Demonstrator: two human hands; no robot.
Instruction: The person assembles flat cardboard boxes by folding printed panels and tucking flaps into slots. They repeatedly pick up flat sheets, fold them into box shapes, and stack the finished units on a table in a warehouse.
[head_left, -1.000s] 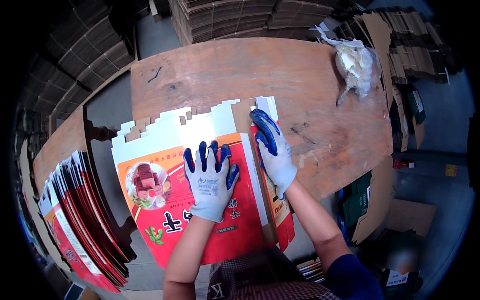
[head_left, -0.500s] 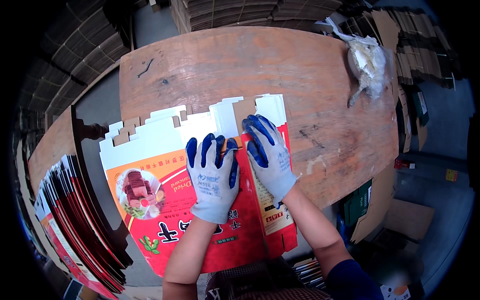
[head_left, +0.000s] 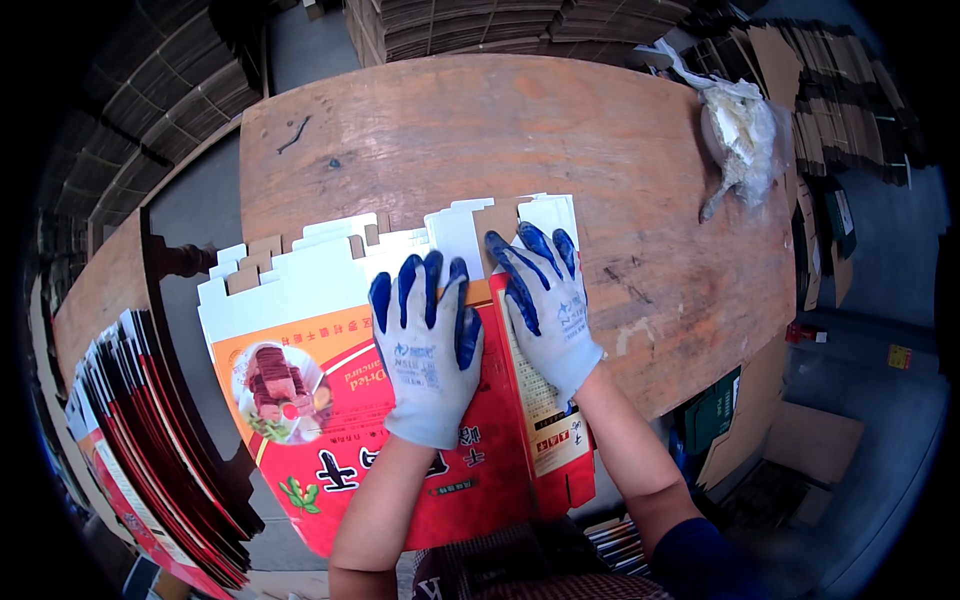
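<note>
A flattened carton [head_left: 275, 470] lies before me, red and orange with a food picture, its white and brown notched flaps along the far edge. It overhangs the table's near edge. My left hand [head_left: 425, 350], in a white glove with blue-coated fingers, rests flat on the carton's middle, fingers stretched out. To its right, my right hand [head_left: 550, 315], gloved alike, presses on the narrow side panel near the flaps. Its fingers are spread, the tips reaching over a brown flap and a white one. Neither hand grasps anything; the palms face down and cannot be seen.
The worn wooden table [head_left: 450, 130] extends beyond the carton. A crumpled clear plastic bag [head_left: 740, 135] with whitish contents lies at its far right. On the left stands a row of similar flat cartons [head_left: 165, 450]. Stacks of brown cardboard [head_left: 450, 30] line the back.
My right hand has slid slightly rightward and its fingers have spread wider. The left hand's fingers have fanned a little, still on the carton. The carton lies almost as before.
</note>
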